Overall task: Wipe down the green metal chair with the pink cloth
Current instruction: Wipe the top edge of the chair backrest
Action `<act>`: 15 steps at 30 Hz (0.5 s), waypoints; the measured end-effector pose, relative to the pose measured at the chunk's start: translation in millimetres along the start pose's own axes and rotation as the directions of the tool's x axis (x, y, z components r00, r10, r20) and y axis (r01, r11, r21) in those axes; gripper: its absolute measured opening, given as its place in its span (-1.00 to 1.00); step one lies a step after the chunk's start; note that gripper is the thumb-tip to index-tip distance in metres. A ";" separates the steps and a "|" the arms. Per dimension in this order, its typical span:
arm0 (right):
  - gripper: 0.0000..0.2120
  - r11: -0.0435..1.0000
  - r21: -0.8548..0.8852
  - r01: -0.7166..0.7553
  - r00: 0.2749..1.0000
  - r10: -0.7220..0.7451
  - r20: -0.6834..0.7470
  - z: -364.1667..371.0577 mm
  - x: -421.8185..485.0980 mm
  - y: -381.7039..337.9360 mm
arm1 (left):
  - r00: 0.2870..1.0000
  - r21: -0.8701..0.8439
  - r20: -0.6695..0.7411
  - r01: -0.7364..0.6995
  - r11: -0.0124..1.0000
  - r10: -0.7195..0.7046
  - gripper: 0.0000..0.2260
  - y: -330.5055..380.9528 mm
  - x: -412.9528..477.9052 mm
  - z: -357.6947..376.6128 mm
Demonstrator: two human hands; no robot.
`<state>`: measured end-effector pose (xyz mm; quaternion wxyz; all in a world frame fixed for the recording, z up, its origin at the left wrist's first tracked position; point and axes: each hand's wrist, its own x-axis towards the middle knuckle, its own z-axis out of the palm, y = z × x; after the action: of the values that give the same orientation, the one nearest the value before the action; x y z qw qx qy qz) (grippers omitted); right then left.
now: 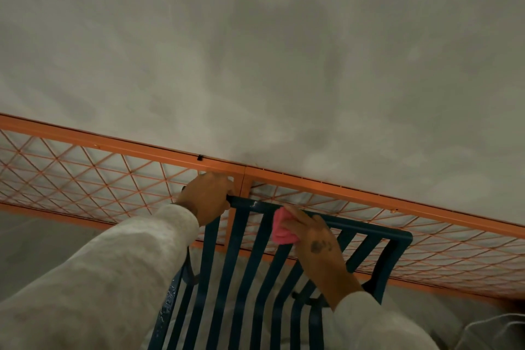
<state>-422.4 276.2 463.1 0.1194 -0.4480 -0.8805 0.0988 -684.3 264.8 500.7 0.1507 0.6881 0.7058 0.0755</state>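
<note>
The green metal chair (377, 239) has a slatted back and fills the lower middle of the head view, its top rail running from left to right. My left hand (206, 197) grips the left end of that top rail. My right hand (312, 239) holds the bunched pink cloth (281, 229) and presses it against the top rail and upper slats near the middle. Both arms wear light grey sleeves. The chair's seat and legs are hidden below the frame.
An orange metal mesh fence (85, 173) runs across the view directly behind the chair, almost touching its top rail. Beyond it stretches a plain grey concrete surface (284, 51). A grey fabric fold (494, 332) shows at the bottom right.
</note>
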 end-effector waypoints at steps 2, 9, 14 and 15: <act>-0.38 0.998 -0.043 -0.054 0.998 0.053 -0.025 0.0 -8.6 16.3 | 1.000 -0.004 0.001 -0.004 1.000 0.004 -0.88 -1.0 -0.2 -0.5; -0.40 0.954 0.298 -0.043 0.996 0.066 -0.067 32.6 22.7 -42.5 | 1.000 -0.002 -0.004 -0.012 1.000 0.012 -0.90 1.4 -1.1 -3.5; -0.40 0.969 0.244 0.040 0.997 -0.023 -0.072 21.6 43.2 -76.7 | 1.000 0.006 -0.028 -0.009 1.000 0.009 -0.89 -1.3 -3.0 -2.4; -0.40 0.964 0.259 0.058 0.997 -0.045 -0.058 18.6 40.8 -68.6 | 1.000 -0.003 -0.030 -0.005 1.000 0.005 -0.91 -2.1 -3.2 -1.4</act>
<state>-503.8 268.4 469.7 0.2022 -0.4078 -0.8679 0.1990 -686.7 261.7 501.6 0.1412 0.6883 0.7062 0.0871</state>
